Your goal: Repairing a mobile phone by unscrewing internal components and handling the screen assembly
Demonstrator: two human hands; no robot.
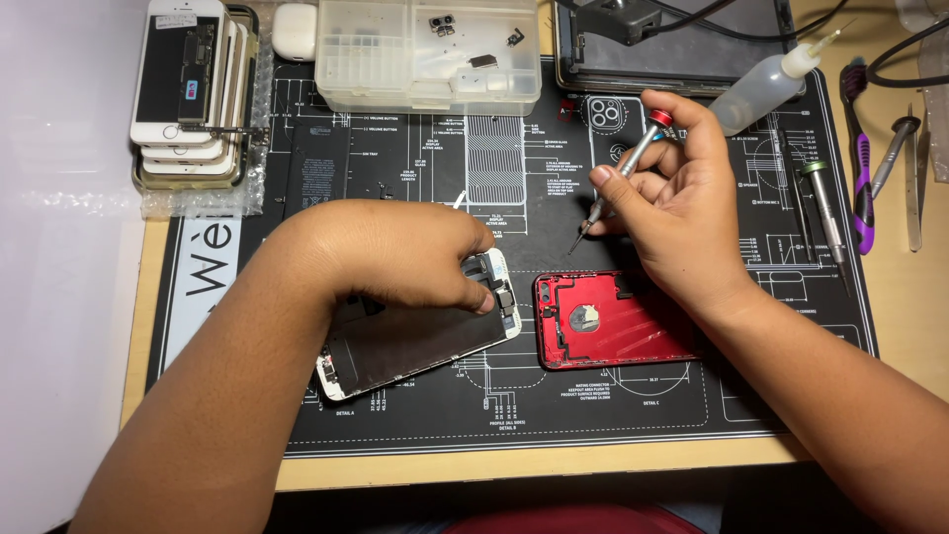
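Black work mat (395,415) with white diagram lines; red phone shell (633,326); white-framed dark screen panel (415,346); red-capped silver screwdriver (633,163); purple-handled tool (862,178) far right; tan wooden surface (909,307).

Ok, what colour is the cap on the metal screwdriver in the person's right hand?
Red cap on the slim metal screwdriver, seen best in the head view.

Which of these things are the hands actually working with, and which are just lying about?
In use: left hand on white phone screen; right hand holding screwdriver; red phone shell.

Lying about: stacked phones, parts box, squeeze bottle, spare screwdriver.
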